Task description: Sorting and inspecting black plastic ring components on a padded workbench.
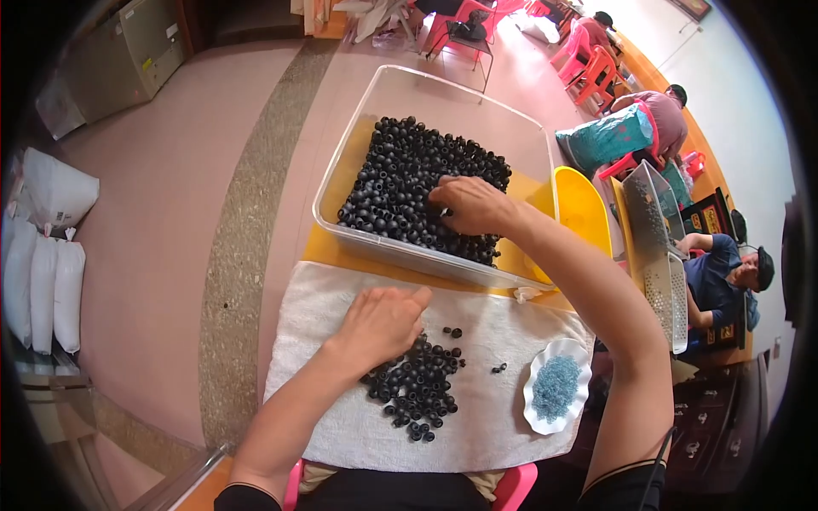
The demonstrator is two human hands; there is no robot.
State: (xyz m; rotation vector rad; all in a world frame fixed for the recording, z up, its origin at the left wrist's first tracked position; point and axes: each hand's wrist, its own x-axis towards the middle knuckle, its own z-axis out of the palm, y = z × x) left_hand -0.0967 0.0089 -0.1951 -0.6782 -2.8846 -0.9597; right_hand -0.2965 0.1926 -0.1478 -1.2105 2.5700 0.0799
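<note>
Mainly, the black pieces [434,183] look small, round and matt, and many of them show an open hole. They fill much of the clear plastic box [356,240] on the far side, and a smaller pile [422,385] lies nearer, on a white, wrinkled towel [486,439]. The right hand [470,204] is half curled among the pieces in the box; the left hand [382,325] bends over the far-left edge of the pile. What either hand holds, I cannot tell. At right stands a wavy white dish [585,375] with pale blue beads [556,387]. Around is a pinkish floor [153,230], with white sacks [70,294] at left and seated people [722,277] at right.
</note>
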